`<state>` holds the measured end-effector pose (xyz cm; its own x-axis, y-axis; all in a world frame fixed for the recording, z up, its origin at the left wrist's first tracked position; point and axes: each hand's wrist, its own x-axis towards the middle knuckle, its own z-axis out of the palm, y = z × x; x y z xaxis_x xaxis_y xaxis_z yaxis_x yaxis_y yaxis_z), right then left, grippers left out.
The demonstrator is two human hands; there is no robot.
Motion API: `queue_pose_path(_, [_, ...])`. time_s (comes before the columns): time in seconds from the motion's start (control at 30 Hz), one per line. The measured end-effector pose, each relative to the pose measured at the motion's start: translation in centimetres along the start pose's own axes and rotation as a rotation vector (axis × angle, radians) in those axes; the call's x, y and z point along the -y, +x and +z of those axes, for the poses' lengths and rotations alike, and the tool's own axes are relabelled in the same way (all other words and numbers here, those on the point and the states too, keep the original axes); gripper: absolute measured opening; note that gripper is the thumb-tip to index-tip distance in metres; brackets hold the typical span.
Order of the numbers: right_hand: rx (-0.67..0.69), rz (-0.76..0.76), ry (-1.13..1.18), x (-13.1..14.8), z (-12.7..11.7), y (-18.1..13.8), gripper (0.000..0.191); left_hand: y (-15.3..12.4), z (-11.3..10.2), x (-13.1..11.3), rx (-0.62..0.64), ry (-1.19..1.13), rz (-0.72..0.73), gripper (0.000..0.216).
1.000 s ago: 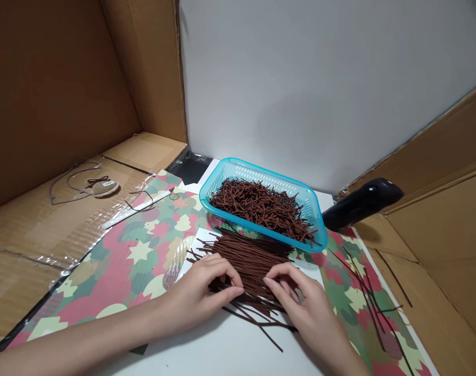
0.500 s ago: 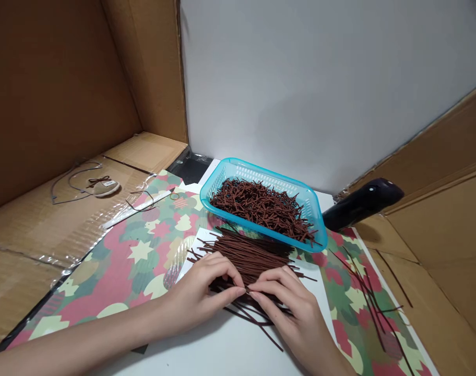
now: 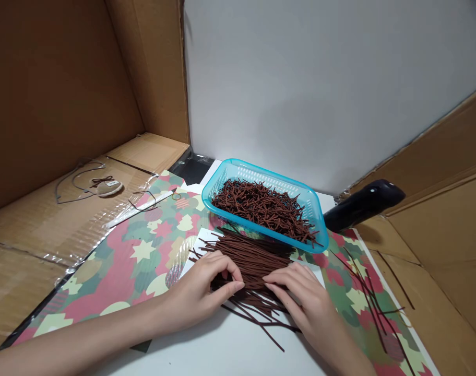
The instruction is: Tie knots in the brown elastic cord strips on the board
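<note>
A thick bundle of brown cords (image 3: 257,256) lies crosswise on a white sheet (image 3: 206,342). Over its front part, my left hand (image 3: 216,284) pinches thumb and forefinger together on a brown cord. My right hand (image 3: 300,297) faces it a short way to the right, its fingertips also pinched on a cord. Exactly which strand they grip is hard to separate from those beneath. A few cords stick out loose below the hands, toward me. Just behind the bundle stands a blue plastic basket (image 3: 226,215) filled with short brown cord pieces (image 3: 261,206).
Loose cords (image 3: 369,297) lie on the patterned sheet (image 3: 105,277) at right. A dark rounded object (image 3: 363,203) leans beside the basket. At left are a small shoe-shaped piece with a brown bow (image 3: 109,187) and a white strip (image 3: 140,208). Cardboard walls (image 3: 58,68) surround the area.
My right hand has moved to the right, so the gap between my two pinched hands is wider. My left hand stays almost in place. The view has shifted slightly.
</note>
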<state>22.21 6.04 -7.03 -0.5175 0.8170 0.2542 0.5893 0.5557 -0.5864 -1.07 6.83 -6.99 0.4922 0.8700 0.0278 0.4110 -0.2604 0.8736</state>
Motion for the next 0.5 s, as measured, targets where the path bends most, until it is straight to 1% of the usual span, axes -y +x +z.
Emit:
queue_pose_path(0.2, [0.029, 0.042, 0.070, -0.5, -0.6, -0.4, 0.013, 0.0, -0.1, -0.2, 0.016, 0.007, 0.001, 0.011])
queue_pose_path(0.5, [0.085, 0.132, 0.037, -0.8, -1.3, -0.2, 0.015, 0.0, -0.1, -0.2, 0.017, 0.007, -0.025, 0.012])
